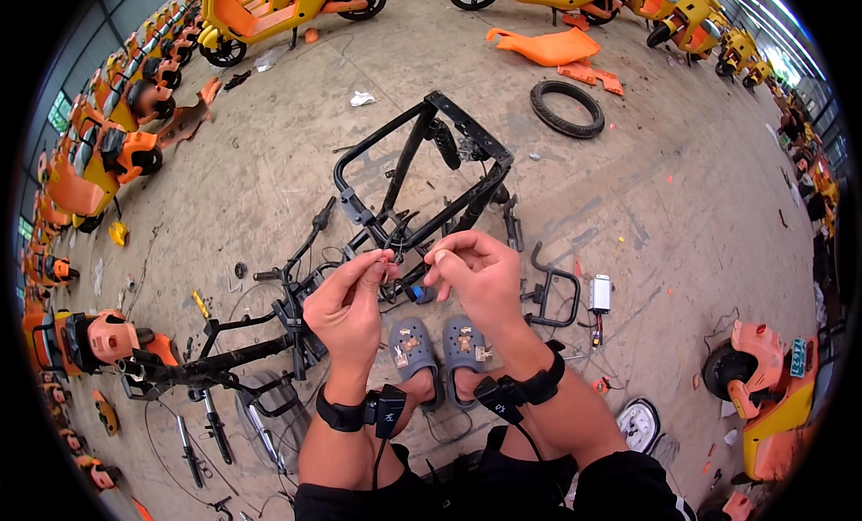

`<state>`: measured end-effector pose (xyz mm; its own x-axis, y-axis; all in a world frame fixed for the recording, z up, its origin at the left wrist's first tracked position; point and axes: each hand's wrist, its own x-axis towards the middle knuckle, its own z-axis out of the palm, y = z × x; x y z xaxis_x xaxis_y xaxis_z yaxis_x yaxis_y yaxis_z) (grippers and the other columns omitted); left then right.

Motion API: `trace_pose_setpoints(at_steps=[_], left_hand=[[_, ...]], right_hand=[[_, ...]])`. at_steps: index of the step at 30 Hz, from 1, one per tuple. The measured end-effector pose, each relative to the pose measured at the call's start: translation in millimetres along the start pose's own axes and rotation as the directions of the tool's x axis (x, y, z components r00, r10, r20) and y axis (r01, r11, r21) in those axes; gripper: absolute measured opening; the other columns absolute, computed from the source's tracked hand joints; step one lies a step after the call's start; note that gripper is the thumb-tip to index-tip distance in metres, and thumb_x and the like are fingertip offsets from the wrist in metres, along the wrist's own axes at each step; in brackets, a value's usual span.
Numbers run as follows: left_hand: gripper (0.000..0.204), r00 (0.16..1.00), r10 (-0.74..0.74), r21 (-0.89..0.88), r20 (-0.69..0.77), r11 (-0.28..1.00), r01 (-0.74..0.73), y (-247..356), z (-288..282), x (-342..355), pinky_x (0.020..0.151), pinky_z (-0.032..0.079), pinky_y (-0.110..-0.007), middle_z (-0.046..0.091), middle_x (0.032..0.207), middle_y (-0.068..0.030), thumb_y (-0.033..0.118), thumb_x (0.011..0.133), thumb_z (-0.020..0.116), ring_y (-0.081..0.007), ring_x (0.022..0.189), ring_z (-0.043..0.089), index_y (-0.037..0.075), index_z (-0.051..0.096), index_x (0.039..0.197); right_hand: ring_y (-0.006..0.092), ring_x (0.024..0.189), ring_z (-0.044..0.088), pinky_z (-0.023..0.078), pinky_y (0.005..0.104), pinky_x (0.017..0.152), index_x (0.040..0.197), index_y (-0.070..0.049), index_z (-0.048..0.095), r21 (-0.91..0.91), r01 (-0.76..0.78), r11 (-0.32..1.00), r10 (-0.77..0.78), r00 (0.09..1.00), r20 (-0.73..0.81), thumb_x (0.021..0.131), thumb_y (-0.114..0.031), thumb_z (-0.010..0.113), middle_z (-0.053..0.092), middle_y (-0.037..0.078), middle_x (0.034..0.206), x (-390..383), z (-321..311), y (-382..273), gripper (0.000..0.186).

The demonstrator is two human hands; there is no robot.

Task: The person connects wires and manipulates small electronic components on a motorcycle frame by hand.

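Small metal part (388, 268), pinched at frame centre between left hand (346, 310) grip and right hand (476, 274) grip, both closed on it above black frame (422, 175) at 12 o'clock; likely lost among floor (646, 189) debris if pinch slackens.

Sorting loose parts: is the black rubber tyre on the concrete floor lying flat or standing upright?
Lying flat: the black rubber tyre shows its whole ring and open centre on the concrete floor.
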<state>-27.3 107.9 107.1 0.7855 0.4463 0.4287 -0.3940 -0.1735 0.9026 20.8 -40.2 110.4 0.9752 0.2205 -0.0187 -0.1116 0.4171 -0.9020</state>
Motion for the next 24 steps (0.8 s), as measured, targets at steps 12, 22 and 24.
trace_pose_setpoints(at_steps=[12, 22, 24], left_hand=[[0.017, 0.948, 0.293, 0.158, 0.124, 0.937, -0.310, -5, -2, 4, 0.074, 0.058, -0.028, 0.074, 0.093, -0.0162, -0.011, 0.085, 0.069, -0.0188, 0.082, 0.072, -0.005, 0.071, 0.100], [0.015, 0.987, -0.046, 0.034, 0.155, 0.999, 0.041, -3, -6, 1, 0.069, 0.057, -0.024, 0.075, 0.088, -0.0117, -0.004, 0.087, 0.070, -0.0141, 0.079, 0.073, -0.004, 0.073, 0.101], [0.015, 0.989, -0.046, 0.066, 0.140, 0.997, 0.037, 1, -5, -1, 0.068, 0.057, -0.024, 0.075, 0.086, -0.0116, -0.003, 0.087, 0.070, -0.0135, 0.077, 0.072, -0.004, 0.074, 0.101]], right_hand=[[0.0092, 0.063, 0.064, 0.049, 0.0221, 0.052, 0.093, 0.000, 0.071, -0.436, 0.490, 0.755, -0.432, 0.872, 0.232, 0.081, 0.000, 0.071, 0.069, 0.005, 0.085, -8, 14, 1, 0.012], [0.0094, 0.065, 0.063, 0.050, 0.0221, 0.055, 0.092, 0.000, 0.072, -0.407, 0.446, 0.797, -0.421, 0.894, 0.154, 0.082, 0.003, 0.070, 0.068, 0.007, 0.091, -4, 14, 0, 0.010], [0.0086, 0.063, 0.062, 0.048, 0.0214, 0.053, 0.094, -0.002, 0.073, -0.486, 0.543, 0.685, -0.475, 0.838, 0.267, 0.080, 0.002, 0.073, 0.068, 0.007, 0.090, -3, 10, 2, 0.015]])
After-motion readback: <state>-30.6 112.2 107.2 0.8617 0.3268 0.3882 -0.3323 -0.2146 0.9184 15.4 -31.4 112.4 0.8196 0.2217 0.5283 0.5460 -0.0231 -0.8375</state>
